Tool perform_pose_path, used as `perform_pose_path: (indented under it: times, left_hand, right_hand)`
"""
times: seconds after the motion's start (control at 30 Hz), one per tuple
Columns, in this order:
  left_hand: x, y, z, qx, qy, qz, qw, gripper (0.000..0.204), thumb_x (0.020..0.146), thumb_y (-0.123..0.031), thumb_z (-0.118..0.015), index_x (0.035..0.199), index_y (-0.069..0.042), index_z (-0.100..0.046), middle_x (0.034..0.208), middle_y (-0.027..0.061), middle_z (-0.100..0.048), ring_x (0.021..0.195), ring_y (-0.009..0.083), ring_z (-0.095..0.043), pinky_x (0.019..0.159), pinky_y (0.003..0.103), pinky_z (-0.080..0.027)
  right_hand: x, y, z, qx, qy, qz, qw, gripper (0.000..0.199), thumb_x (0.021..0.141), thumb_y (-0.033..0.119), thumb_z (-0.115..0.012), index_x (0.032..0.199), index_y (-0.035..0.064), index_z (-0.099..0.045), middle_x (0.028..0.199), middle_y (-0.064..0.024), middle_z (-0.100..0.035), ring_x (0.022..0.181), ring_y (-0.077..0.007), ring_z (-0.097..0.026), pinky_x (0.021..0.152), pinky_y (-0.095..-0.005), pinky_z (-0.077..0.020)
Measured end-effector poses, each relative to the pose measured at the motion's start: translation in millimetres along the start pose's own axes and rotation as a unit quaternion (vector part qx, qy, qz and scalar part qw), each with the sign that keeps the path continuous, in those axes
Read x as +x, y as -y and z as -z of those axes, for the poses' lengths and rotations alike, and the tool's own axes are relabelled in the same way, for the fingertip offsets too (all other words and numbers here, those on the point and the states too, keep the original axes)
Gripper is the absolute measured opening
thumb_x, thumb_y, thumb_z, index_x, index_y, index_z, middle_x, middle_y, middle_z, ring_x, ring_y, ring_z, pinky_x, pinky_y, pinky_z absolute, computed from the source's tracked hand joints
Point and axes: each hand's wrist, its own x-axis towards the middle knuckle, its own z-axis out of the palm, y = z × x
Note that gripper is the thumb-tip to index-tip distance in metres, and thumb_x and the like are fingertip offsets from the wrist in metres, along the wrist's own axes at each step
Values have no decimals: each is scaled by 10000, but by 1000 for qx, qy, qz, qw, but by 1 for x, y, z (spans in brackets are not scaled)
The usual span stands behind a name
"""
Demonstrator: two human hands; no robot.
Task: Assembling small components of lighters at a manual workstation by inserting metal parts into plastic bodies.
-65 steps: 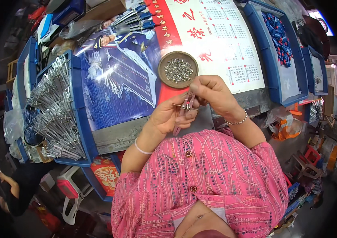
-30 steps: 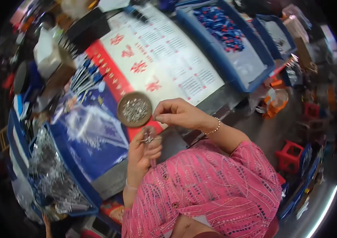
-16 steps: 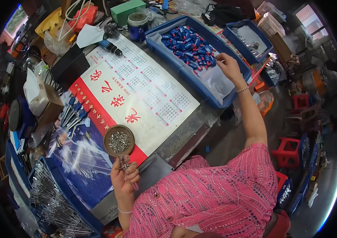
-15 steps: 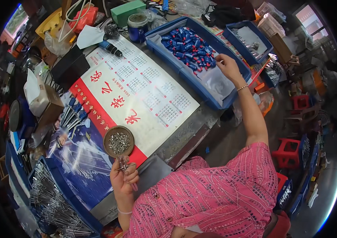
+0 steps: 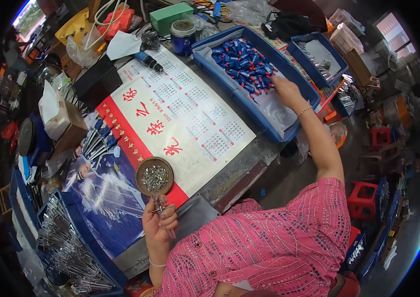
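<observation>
Here the right hand (image 5: 285,89) is stretched out to the heap of small blue cylindrical plastic parts (image 5: 244,64), while a small metal piece (image 5: 159,205) is pinched in the left hand (image 5: 159,222).

The blue parts are piled at the far end of a long blue plastic tray (image 5: 264,129), far right of the body; its long axis runs away from the person. The right hand is laid among them, fingers loosely spread; whether one is gripped cannot be told. The left hand is held near the chest, just below a round brown dish of small metal bits (image 5: 154,175), which rests on a white-and-red printed calendar sheet (image 5: 180,116) covering the cluttered worktop (image 5: 239,168). Bundled metal rods (image 5: 64,242) fill a bin at the left.
</observation>
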Motion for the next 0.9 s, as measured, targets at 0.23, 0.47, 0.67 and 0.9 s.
perform_pose_path:
  times: [0.23, 0.47, 0.67, 0.9]
  left_hand:
    - [2, 2, 3, -4, -43, 32, 999, 281, 920, -345, -385, 964, -114, -539, 595, -9, -346, 428, 54, -291, 375, 178, -234]
    - [1, 10, -3, -14, 28, 30, 999, 319, 930, -347, -367, 1013, -85, -531, 628, 25, -405, 419, 54, -296, 374, 175, -238]
    - [-21, 10, 3, -36, 63, 22, 997, 331, 937, -356, -339, 1007, -94, -528, 643, 28, -435, 404, 52, -310, 372, 181, -237]
    - [-32, 3, 16, -61, 97, 1, 993, 319, 929, -349, -359, 1009, -94, -532, 651, 42, -453, 398, 55, -325, 373, 186, -244]
  right_hand:
    - [-23, 89, 77, 347, -49, -123, 929, 197, 782, 40, -556, 976, 1, -560, 793, -13, -542, 662, -63, -483, 610, -211, -390]
    - [-31, 236, 77, 782, 116, -6, 612, 187, 813, 88, -529, 984, 11, -525, 937, -105, -559, 856, -143, -535, 720, -237, -435]
    - [-20, 342, 49, 871, 303, -19, 385, 181, 865, 157, -520, 991, 29, -530, 950, -105, -561, 860, -159, -543, 735, -293, -455]
    - [-21, 389, 36, 878, 360, -60, 308, 185, 883, 191, -522, 1010, 57, -535, 963, -100, -581, 874, -153, -568, 784, -288, -462]
